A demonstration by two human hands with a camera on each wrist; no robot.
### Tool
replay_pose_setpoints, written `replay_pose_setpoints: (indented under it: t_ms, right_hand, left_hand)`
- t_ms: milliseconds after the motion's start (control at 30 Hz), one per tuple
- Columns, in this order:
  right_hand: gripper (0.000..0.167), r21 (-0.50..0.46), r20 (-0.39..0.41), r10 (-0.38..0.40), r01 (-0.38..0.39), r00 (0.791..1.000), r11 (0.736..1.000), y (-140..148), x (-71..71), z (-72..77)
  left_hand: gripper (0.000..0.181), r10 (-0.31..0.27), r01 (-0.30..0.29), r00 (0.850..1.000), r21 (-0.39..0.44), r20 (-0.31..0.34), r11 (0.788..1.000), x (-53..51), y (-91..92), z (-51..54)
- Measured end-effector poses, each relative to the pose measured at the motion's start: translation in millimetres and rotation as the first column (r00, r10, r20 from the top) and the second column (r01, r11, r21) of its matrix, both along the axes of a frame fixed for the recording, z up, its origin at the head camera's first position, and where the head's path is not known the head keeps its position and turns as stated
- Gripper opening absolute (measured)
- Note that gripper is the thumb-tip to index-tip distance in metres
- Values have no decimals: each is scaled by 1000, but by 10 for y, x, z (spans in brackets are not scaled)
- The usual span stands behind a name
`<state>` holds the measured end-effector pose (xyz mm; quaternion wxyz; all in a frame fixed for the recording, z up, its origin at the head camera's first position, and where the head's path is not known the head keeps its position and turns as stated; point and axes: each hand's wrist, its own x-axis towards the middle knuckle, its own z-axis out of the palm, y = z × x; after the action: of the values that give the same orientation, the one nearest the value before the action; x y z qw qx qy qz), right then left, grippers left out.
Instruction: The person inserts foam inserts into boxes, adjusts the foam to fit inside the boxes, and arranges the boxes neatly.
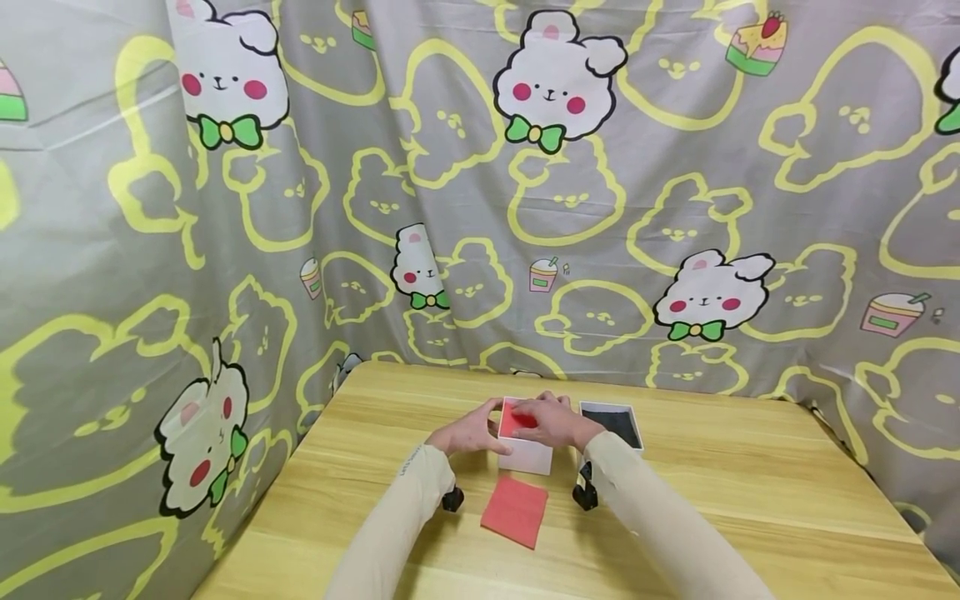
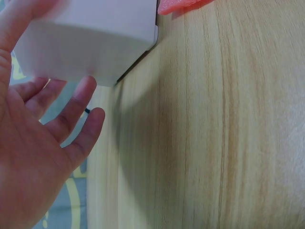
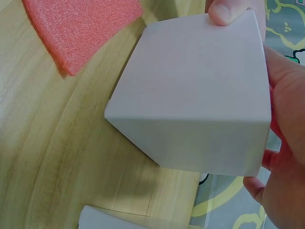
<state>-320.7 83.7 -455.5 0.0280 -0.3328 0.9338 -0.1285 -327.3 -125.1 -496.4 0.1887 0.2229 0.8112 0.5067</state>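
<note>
A white box (image 1: 525, 457) stands on the table with its top uncovered and red lining (image 1: 507, 423) showing inside. My left hand (image 1: 471, 429) holds the box at its left side, the thumb on the front face near the top edge and the fingers along the side. Over the opening is my right hand (image 1: 557, 423), with some fingers inside against the red lining and others outside by the right and far walls. In the right wrist view, part of that hand (image 3: 288, 129) is hidden behind the box. A loose red foam sheet (image 1: 516, 510) lies in front of the box.
To the right of the box sits a shallow white tray or lid (image 1: 636, 429) with a dark lining (image 1: 611, 422). Everything rests on a wood-grain table (image 1: 375, 417). A patterned grey curtain (image 1: 465, 217) hangs behind and at the left.
</note>
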Motion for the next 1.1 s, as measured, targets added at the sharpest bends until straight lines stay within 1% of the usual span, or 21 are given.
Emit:
replay_pose_setpoints:
  t_ms: [100, 167, 333, 467, 633, 867, 1100]
  right_hand:
    - [49, 2, 8, 3, -3, 1000, 1000, 35, 4, 3]
    - [49, -4, 20, 6, -6, 1000, 1000, 69, 18, 26]
    - [49, -13, 67, -19, 20, 998, 1000, 203, 51, 139]
    - [50, -22, 106, -46, 49, 993, 999, 306, 47, 191]
    - [52, -13, 136, -87, 90, 987, 996, 363, 36, 194]
    - [49, -21, 101, -81, 84, 992, 996, 356, 47, 189]
    - [49, -22, 16, -85, 85, 996, 996, 336, 74, 207]
  left_hand:
    - [91, 0, 0, 1000, 0, 5, 1000, 1, 9, 3]
    - [90, -3, 3, 1000, 19, 24, 1000, 14, 16, 19]
    - [88, -6, 2, 998, 57, 60, 998, 30, 22, 56]
    - [89, 7, -9, 998, 42, 56, 999, 26, 10, 54]
    - [88, 1, -3, 999, 40, 52, 999, 18, 12, 34]
    - [90, -1, -2, 998, 45, 65, 999, 17, 26, 21]
    - [87, -8, 6, 999, 49, 54, 999, 19, 26, 37]
